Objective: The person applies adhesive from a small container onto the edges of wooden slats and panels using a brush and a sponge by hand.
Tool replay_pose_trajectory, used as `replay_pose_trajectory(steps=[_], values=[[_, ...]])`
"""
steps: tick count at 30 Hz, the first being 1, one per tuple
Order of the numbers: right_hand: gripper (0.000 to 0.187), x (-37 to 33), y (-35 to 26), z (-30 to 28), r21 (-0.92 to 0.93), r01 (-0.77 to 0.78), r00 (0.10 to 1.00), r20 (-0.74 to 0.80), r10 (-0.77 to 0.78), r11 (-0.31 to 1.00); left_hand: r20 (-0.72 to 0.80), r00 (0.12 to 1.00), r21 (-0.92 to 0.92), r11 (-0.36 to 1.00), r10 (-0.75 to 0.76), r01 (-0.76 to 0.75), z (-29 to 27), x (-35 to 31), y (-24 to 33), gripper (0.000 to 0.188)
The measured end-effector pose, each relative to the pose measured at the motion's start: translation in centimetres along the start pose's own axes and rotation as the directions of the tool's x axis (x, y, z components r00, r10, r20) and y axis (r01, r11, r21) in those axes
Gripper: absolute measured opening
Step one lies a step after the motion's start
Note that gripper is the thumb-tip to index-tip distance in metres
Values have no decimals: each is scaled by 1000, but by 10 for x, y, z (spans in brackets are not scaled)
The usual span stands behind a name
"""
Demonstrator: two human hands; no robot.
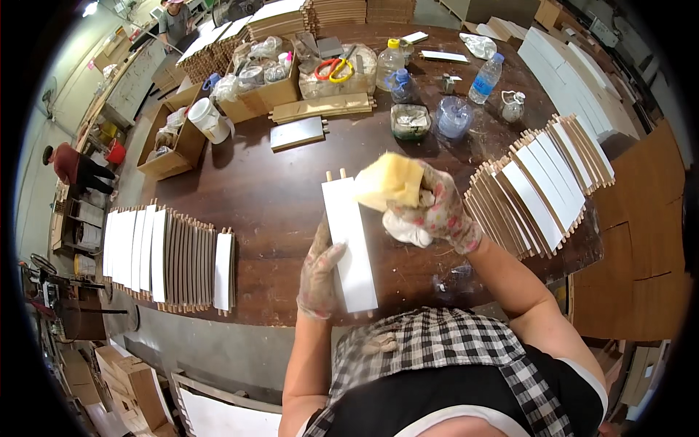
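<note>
Wht board (354, 251) gripped by L hand (319, 278), lft of R hand (443, 211) clutching yel pad (389, 180).

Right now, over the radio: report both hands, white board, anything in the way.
Left hand gripping white board by left edge. Right hand holding yellow pad at board's upper right, contact unclear. In the way: left thumb, overlapping board's edge.

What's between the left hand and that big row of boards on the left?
In the head view, from the left hand: brown tabletop, then a small board stack before the big row.
</note>
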State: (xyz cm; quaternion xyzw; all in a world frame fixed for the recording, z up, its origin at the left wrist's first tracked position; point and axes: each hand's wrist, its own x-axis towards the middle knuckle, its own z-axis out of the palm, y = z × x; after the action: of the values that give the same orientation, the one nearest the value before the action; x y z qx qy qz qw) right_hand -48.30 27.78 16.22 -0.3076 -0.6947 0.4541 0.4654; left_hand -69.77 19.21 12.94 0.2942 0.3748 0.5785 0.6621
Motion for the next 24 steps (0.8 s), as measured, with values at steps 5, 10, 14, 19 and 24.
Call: replay_pose_trajectory(steps=[5, 10, 14, 19, 24], values=[[55, -29, -3, 2, 180, -63, 986, 166, 32, 982, -17, 1000, -97, 995, -4, 2, -9, 14, -5, 60], [44, -8, 1, 11, -192, -20, 999, -37, 13, 981, 92, 995, -234, 970, -48, 68, 0, 19, -2, 46], [49, -40, 2, 21, 56, -81, 991, 111, 75, 995, -38, 995, -319, 945, -89, 72, 2, 23, 4, 43], [63, -88, 2, 16, 6, 112, 953, 281, -109, 994, 12, 997, -390, 918, -73, 72, -37, 44, -8, 39], [54, -104, -27, -5, -7, -254, 967, -37, 254, 967, -40, 994, -358, 930, -98, 77, -40, 60, -8, 36]])
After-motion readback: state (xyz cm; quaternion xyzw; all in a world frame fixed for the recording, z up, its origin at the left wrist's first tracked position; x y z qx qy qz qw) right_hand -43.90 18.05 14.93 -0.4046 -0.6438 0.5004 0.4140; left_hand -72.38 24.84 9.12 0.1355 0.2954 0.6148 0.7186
